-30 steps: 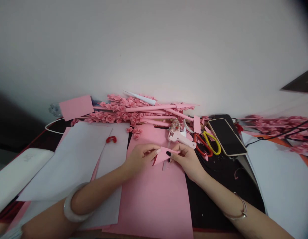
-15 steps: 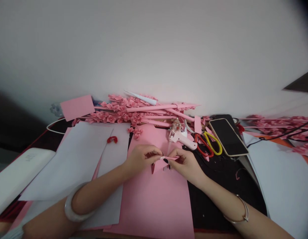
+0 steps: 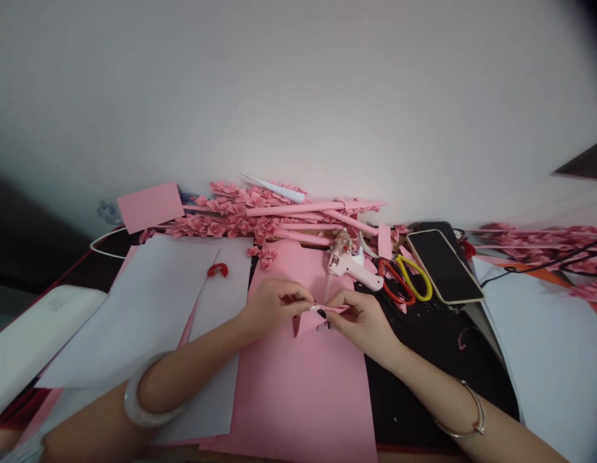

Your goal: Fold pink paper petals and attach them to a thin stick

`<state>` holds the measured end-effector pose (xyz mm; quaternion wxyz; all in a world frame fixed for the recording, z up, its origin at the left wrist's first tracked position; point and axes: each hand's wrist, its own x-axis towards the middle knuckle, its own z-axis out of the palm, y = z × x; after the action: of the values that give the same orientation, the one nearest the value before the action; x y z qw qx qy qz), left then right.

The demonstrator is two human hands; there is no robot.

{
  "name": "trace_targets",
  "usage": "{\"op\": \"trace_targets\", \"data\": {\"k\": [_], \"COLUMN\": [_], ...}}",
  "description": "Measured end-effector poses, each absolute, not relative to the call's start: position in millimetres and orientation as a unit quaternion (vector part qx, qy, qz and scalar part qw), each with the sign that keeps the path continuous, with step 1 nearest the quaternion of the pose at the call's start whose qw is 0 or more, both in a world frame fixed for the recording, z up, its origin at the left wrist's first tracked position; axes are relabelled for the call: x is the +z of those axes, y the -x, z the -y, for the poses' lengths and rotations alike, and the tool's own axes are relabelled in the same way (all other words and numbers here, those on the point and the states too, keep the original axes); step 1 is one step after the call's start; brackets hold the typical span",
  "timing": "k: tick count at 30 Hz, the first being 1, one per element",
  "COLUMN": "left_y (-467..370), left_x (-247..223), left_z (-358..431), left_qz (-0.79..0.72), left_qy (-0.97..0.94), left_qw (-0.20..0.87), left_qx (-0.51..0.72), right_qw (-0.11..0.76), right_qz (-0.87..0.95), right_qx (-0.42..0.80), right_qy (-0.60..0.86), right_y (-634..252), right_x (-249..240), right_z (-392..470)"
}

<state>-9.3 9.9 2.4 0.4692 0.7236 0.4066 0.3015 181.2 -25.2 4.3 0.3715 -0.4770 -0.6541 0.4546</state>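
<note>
Between my two hands is a small piece of pink paper (image 3: pixel 306 322), folded along its upper edge and hanging over a large pink sheet (image 3: pixel 302 399). My left hand (image 3: pixel 274 310) pinches its left part between thumb and fingertips. On the right side, my right hand (image 3: pixel 358 318) pinches the folded edge, its thumb close to the left thumb. A small metallic object under the paper is mostly hidden. Just beyond my hands lies a pale pink glue gun (image 3: pixel 355 270), its nozzle end near the right fingers.
Pink paper flowers (image 3: pixel 231 212) and rolled paper stems lie along the wall. Scissors with red and yellow handles (image 3: pixel 414 278) and a phone (image 3: pixel 445 265) sit at the right. White sheets (image 3: pixel 134 308), a red curl (image 3: pixel 218 269) and a white box-like device (image 3: pixel 42 341) are on the left.
Both hands keep their pinch on the pink paper and have barely moved. The view has shifted very slightly.
</note>
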Motion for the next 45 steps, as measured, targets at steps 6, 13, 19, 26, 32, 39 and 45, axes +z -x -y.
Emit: {"op": "trace_targets", "data": {"k": [6,13,19,26,32,39,45], "left_y": [9.8,10.0,10.3,9.8,9.3,7.6,6.2], "left_x": [1.7,-0.3,-0.3,-1.2,-0.3,2.8,5.9], "left_z": [-10.1,-10.5,-8.9,-8.4,-8.6,-6.8,-7.2], "left_qz": [-0.400,-0.400,-0.404,-0.403,-0.409,-0.415,-0.417], "left_qy": [-0.719,-0.712,-0.706,-0.703,-0.701,-0.689,-0.666], "left_qw": [0.480,0.484,0.487,0.491,0.489,0.500,0.530], "left_qx": [0.305,0.313,0.317,0.322,0.321,0.319,0.318], "right_qw": [0.370,0.371,0.370,0.367,0.372,0.377,0.403], "right_qz": [0.639,0.612,0.599,0.601,0.599,0.567,0.515], "right_qx": [0.463,0.482,0.495,0.495,0.498,0.526,0.581], "right_qy": [0.491,0.505,0.509,0.508,0.505,0.509,0.484], "right_y": [-181.0,-180.3,-180.6,-180.6,-180.0,-179.6,-182.1], "right_x": [7.9,10.1,9.9,10.8,11.9,12.3,7.8], "right_z": [24.0,23.8,23.3,22.6,23.4,22.8,18.8]}}
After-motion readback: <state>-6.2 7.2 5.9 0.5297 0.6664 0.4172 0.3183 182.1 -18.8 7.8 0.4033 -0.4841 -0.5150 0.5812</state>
